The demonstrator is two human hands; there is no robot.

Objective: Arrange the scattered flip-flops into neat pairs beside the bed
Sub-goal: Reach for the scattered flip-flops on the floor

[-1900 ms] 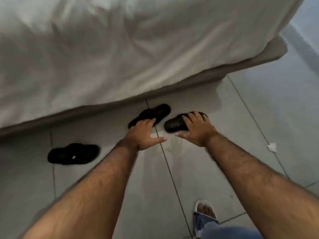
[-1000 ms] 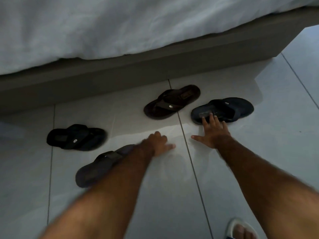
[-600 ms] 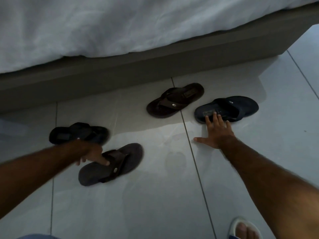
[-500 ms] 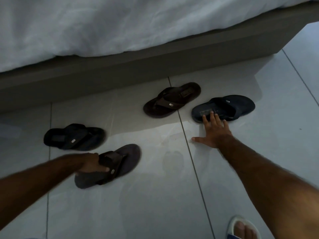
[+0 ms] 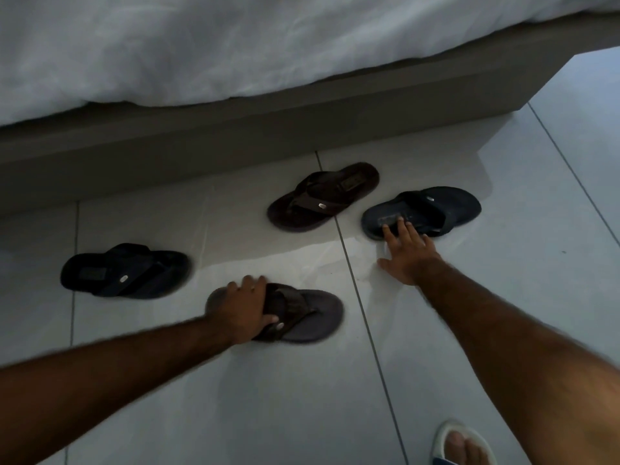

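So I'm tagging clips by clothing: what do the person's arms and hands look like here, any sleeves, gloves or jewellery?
Both forearms are bare to the frame edge, with visible hair and no sleeve in view. The left hand and right hand wear no gloves. I see no watch, bracelet or ring, though the dim light could hide a thin band. The fingers of the right hand are bare too.

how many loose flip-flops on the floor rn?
4. Brown flip-flop near the bed; dark blue flip-flop under the right hand; black flip-flop at left; grey-brown flip-flop under the left hand. More may hide off-frame.
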